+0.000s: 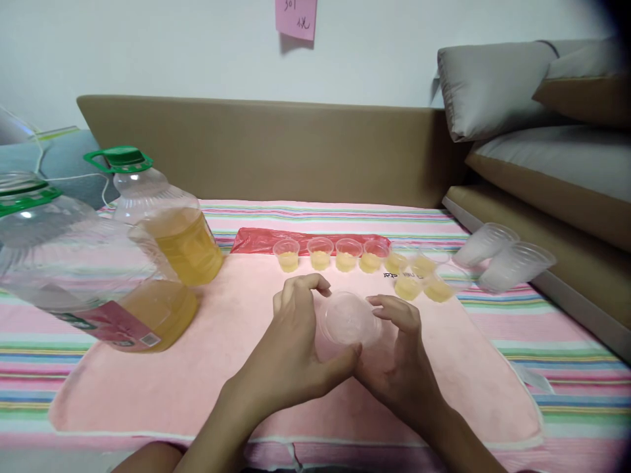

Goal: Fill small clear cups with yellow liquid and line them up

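Over the pink cloth, between my two hands, is a clear plastic cup (346, 318) with no coloured liquid in it, its round opening facing me. My left hand (305, 341) curls around its left side, the thumb reaching across the near edge. On the right side, the bent fingers of my right hand (399, 345) grip the cup; its thumb is partly hidden near the left thumb. Beyond the hands, several small clear cups (320, 255) holding yellow liquid stand in a row, with more cups of yellow liquid (438, 288) clustered at its right end.
Two large bottles of yellow liquid are on the left, one labelled bottle (162, 309) nearer and another (185, 243) behind. Two stacks of clear cups (515, 266) lie at right. A red plastic bag (256, 241) is behind the row. Cushions (493, 89) pile up at right.
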`<action>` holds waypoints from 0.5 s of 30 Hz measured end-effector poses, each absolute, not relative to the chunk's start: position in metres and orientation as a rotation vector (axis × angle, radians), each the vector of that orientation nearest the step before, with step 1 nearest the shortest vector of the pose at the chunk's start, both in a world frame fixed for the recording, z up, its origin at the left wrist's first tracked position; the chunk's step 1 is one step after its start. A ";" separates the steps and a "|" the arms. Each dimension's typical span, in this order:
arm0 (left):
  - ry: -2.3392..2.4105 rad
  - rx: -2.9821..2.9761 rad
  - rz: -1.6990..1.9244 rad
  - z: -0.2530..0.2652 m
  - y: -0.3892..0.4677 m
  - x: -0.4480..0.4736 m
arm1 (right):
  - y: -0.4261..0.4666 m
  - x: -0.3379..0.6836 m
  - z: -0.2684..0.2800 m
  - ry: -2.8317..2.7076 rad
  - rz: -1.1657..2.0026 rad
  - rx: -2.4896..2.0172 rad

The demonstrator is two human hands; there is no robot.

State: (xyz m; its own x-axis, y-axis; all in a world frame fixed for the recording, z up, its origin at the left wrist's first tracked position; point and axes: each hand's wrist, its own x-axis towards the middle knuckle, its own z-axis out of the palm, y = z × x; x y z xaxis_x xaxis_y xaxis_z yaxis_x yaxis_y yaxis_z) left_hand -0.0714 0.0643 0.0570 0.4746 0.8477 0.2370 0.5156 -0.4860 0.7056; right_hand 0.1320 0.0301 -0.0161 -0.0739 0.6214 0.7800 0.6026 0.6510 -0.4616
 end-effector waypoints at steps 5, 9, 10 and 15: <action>1.160 2.197 0.908 0.071 0.064 -0.088 | 0.035 0.140 -0.016 -1.719 -0.022 -1.035; 1.158 2.212 1.100 0.084 0.069 -0.113 | 0.040 0.150 -0.015 -1.657 -0.081 -1.072; 1.160 2.208 1.127 0.086 0.070 -0.120 | 0.041 0.153 -0.015 -1.636 -0.081 -1.083; 1.317 2.312 0.964 0.086 0.073 -0.136 | 0.043 0.162 -0.016 -1.552 -0.100 -1.159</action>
